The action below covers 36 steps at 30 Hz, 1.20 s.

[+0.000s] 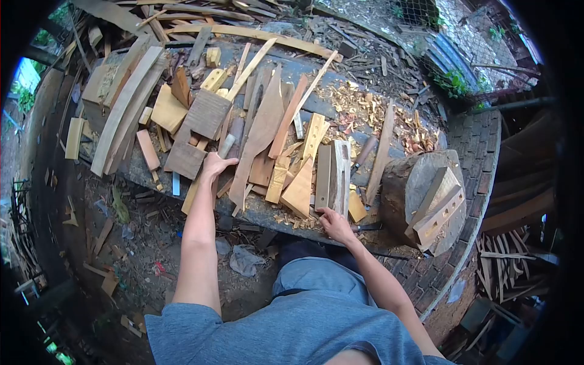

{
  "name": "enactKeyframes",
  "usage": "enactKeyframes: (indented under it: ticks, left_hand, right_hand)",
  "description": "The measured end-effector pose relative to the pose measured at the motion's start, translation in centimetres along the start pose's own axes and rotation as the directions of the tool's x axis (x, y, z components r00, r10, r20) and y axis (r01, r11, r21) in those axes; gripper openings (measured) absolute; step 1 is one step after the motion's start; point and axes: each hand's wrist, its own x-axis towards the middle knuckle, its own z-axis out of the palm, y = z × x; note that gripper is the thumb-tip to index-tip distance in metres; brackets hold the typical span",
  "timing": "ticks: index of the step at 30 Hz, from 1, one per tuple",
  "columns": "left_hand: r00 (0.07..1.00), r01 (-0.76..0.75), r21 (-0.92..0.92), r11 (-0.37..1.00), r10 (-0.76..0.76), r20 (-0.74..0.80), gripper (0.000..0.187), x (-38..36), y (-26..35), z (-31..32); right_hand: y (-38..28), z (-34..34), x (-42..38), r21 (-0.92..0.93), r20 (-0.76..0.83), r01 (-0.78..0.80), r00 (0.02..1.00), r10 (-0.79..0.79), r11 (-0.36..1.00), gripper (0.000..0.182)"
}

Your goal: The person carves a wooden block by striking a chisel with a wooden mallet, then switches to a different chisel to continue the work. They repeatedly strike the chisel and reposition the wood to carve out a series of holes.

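My left hand (216, 164) reaches onto the cluttered bench, thumb spread to the right. It is at the near end of a pale round wooden handle (227, 146), beside a notched dark brown wooden piece (184, 159); its other fingers are partly hidden. My right hand (336, 225) rests at the bench's near edge, fingers loosely extended, fingertips by the lower end of a brown wooden block (323, 176). Against that block lies a paler slotted block (340, 176). Left of them are a yellowish wedge-shaped piece (298, 190) and a long shaped brown board (260, 137).
A thick log stump (395, 185) stands at the right with a holed wooden piece (439, 218) on it. Wood shavings (359, 106) cover the bench's far right. Long curved boards (126, 109) lie at the left. A low brick wall (477, 164) borders the right side.
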Motion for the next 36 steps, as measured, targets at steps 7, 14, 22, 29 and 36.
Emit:
enactKeyframes:
  ticks: [7, 14, 22, 29, 36]
  left_hand:
    - [0.991, -0.020, -0.288, 0.957, 0.058, 0.123, 0.045, -1.7, -1.3, -2.5]
    - [0.893, -0.025, -0.420, 0.907, 0.209, 0.399, 0.038, -13.0, 4.0, -8.2]
    - [0.598, -0.370, -0.437, 0.819, 0.571, 0.563, 0.043, -18.1, 15.7, 1.8]
    - [0.396, -0.613, -0.428, 0.664, 0.727, 0.561, 0.033, -24.9, 24.9, 8.2]
    - [0.459, -0.200, -0.827, 0.525, 0.796, 0.394, 0.022, -29.5, 32.2, 11.6]
  right_hand:
    - [0.5, -1.2, -1.8, -0.004, -0.120, 0.047, 0.992, -0.047, 0.999, 0.033]
    - [-2.6, -4.2, -3.1, 0.229, -0.009, 0.062, 0.998, -0.062, 0.971, 0.041]
    - [-10.4, -7.1, -6.0, 0.951, 0.036, -0.012, 0.997, -0.073, 0.309, 0.073]
    - [-5.1, -7.3, -12.0, 0.918, -0.396, 0.391, 0.898, 0.191, 0.067, 0.055]
    - [4.6, -11.2, -21.2, 0.801, -0.593, 0.545, 0.662, 0.457, 0.249, 0.057]
